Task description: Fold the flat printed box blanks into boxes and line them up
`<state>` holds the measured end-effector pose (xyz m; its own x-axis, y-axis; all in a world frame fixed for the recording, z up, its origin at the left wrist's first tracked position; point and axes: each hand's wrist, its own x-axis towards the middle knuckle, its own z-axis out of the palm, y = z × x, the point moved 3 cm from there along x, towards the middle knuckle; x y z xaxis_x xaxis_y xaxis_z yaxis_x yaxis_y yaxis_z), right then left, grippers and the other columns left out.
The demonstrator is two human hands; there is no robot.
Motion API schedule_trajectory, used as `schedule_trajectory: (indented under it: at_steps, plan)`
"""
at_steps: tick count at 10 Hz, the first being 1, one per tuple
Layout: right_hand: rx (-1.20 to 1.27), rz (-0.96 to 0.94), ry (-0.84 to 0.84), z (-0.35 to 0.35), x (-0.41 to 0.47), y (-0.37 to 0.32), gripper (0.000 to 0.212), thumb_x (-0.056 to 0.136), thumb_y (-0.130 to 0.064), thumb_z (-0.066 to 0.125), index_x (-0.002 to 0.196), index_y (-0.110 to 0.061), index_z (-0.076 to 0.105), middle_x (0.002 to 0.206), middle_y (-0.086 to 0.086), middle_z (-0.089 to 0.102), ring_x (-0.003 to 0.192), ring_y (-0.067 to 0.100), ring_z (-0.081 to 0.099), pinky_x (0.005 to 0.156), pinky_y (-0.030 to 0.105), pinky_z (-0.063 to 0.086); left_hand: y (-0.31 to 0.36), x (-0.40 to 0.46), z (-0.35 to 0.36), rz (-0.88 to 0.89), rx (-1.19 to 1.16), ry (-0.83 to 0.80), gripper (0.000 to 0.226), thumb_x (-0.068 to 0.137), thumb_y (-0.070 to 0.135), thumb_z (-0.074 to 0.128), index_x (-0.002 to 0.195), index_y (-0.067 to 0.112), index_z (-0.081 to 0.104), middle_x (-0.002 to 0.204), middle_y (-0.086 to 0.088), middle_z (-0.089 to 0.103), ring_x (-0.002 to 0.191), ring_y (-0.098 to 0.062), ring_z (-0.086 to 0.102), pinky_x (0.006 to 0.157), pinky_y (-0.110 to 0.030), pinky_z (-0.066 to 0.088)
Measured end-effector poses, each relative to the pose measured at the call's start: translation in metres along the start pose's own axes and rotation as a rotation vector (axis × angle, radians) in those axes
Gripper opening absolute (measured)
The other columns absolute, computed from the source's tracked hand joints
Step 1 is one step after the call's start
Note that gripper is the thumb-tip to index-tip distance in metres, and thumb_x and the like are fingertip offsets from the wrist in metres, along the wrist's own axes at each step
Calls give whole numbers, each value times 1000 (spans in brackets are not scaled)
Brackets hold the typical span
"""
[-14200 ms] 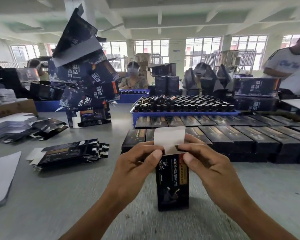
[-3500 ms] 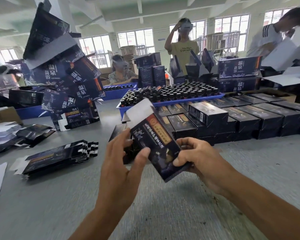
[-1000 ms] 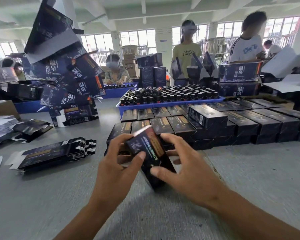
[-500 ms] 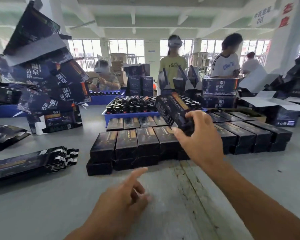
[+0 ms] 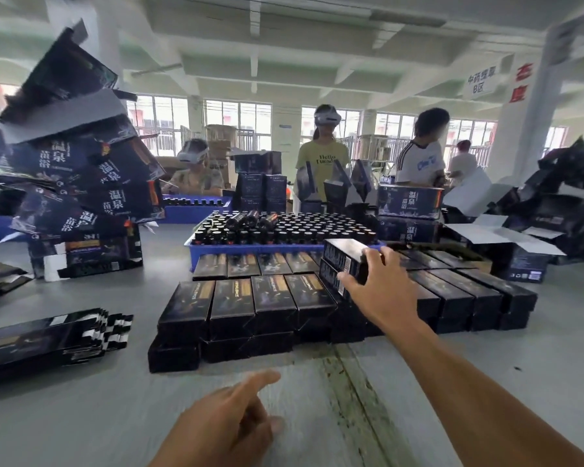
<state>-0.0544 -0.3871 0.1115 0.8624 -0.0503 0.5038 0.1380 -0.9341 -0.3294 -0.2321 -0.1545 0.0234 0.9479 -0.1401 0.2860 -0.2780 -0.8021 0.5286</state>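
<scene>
Rows of folded dark printed boxes (image 5: 236, 305) lie side by side, stacked two layers high, in the middle of the grey table (image 5: 81, 416). My right hand (image 5: 380, 288) reaches forward and grips a folded box (image 5: 343, 256) at its near end, holding it on top of another raised box above the rows. My left hand (image 5: 230, 429) hovers low over the table near me, holding nothing, one finger stretched toward the rows. A stack of flat box blanks (image 5: 48, 338) lies at the left.
A blue tray (image 5: 284, 248) of dark bottles stands behind the rows. A leaning pile of larger printed cartons (image 5: 81, 183) towers at the left. More cartons (image 5: 408, 200) and white sheets sit at the right. Several people stand or sit across the table.
My right hand has carried the folded box forward and down onto the raised box on the rows. My left hand let go of it a second ago and stays low over the table.
</scene>
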Motion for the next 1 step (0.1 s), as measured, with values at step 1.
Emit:
schedule_trajectory:
  at_steps: [1]
  plan:
    - [63, -36, 138, -14, -18, -8, 80, 87, -71, 54, 151, -27, 35, 165, 10, 20, 148, 33, 26, 114, 54, 29, 2, 0, -2, 15, 9, 1, 43, 88, 67, 55, 119, 70, 25, 98, 28, 62, 96, 16, 55, 85, -3, 42]
